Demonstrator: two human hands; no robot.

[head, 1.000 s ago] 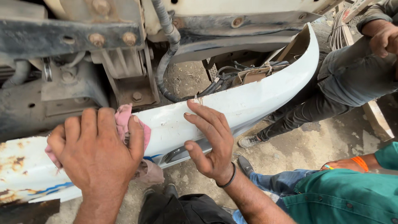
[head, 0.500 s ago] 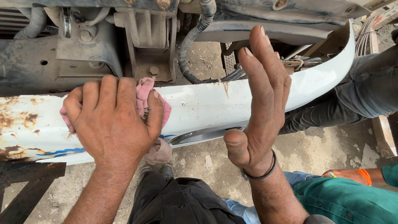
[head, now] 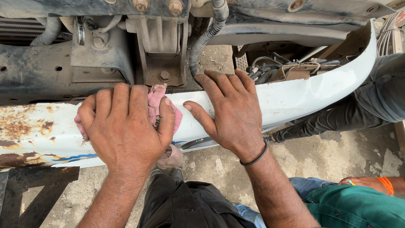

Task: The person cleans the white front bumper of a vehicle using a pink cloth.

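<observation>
Left hand (head: 124,126) grip clamped on pink rag (head: 162,103), pressed onto the white panel (head: 295,99) just right of its rusty end. Right hand (head: 230,112) flat on the panel beside it, fingers spread, holding nothing. Dark chassis (head: 46,71) sits above; another person's legs (head: 358,109) far right.

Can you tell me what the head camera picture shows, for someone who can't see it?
Two hands rest on a long white panel with rust at one end. The left hand presses a pink rag on it; the right hand lies flat beside it.
</observation>
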